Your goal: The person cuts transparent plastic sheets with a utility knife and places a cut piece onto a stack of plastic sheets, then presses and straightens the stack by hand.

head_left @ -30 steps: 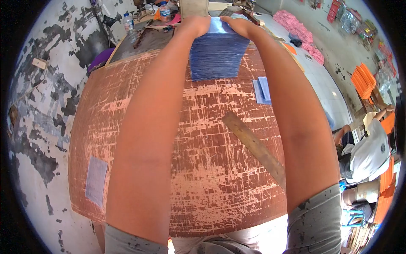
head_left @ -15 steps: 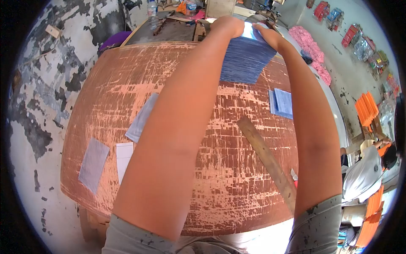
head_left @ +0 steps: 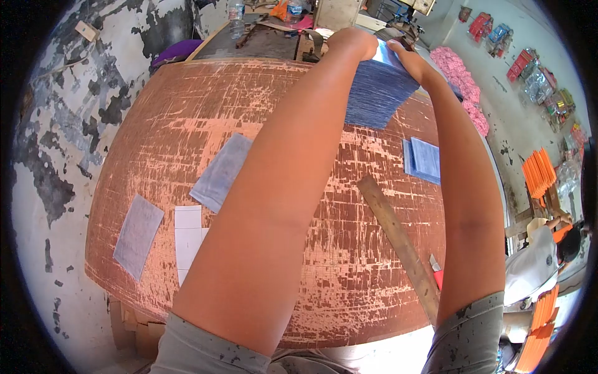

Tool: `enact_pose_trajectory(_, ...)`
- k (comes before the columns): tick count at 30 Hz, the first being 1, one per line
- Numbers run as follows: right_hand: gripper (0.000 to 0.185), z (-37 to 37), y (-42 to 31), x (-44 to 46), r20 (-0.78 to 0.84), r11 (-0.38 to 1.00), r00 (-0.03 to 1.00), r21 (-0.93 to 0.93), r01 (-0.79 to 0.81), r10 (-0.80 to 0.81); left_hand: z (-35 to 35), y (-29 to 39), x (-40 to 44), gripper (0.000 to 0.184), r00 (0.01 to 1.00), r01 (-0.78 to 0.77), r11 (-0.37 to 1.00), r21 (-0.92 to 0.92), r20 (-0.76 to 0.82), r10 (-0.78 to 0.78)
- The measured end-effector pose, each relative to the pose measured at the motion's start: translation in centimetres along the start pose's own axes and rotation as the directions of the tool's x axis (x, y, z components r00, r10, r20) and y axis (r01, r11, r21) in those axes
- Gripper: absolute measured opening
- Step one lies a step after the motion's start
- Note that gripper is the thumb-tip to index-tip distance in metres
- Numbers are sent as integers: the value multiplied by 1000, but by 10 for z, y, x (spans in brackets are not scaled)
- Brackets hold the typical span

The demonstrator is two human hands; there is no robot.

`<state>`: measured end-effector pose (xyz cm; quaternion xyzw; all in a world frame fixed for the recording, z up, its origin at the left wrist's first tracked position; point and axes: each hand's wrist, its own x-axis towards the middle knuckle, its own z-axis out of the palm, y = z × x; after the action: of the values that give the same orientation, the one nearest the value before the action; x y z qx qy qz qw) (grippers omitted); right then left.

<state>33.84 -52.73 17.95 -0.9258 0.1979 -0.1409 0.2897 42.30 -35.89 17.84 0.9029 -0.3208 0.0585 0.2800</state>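
Note:
At the far edge of a scored brown work board [head_left: 249,100] stands a thick stack of blue sheets [head_left: 381,93], its layered edges facing me. My left hand [head_left: 354,45] is closed on the stack's far left corner. My right hand [head_left: 408,61] grips the far right corner, fingers partly hidden. Just nearer on the right lies a small pile of blue pieces [head_left: 426,160]. A worn flat strip like a ruler [head_left: 395,237] lies slanted between my arms, with a red-handled cutter [head_left: 438,277] partly behind my right forearm.
Left on the board are two grey-blue pieces, one farther [head_left: 223,171] and one nearer [head_left: 139,237], plus white lined paper [head_left: 188,230]. Water bottles [head_left: 237,19] stand beyond. A pink heap [head_left: 458,78] lies at far right. A person in a white shirt [head_left: 529,265] sits near orange stacks [head_left: 539,171].
My view has shifted slightly, so the board's contents sit a little differently in the picture. Both hands stay on the blue stack, whose near edges look slightly more fanned and curved.

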Motion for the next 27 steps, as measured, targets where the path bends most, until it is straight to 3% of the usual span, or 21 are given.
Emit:
enact_pose_trajectory(3, 83, -1, 3, 4, 1, 1000, 1000, 5, -10, 10, -1, 1, -2, 58, 1000, 7, 1000, -3, -8, -7)
enact_pose_trajectory(5, 82, -3, 7, 12, 95, 999, 995, 33, -25, 22, 1, 0, 1, 58, 1000, -2, 1000, 15, -6, 2)
enact_pose_trajectory(11, 79, 1, 0, 0, 15, 1000, 1000, 23, -5, 5, 5, -2, 5, 58, 1000, -22, 998, 52, 6, 22)
enact_pose_trajectory(22, 78, 0, 5, 6, 49, 998, 999, 56, 0, -3, 5, -1, 7, 58, 1000, -19, 999, 47, 4, 19)
enact_pose_trajectory(24, 77, 1, 4, 8, 8, 998, 1000, 50, 23, -24, 9, 0, 10, 40, 999, -11, 999, 45, -45, 13)
enact_pose_trajectory(27, 78, -1, 3, 3, 36, 1000, 999, 25, 0, -1, 16, -3, 20, 40, 999, -8, 997, 76, -50, 12)
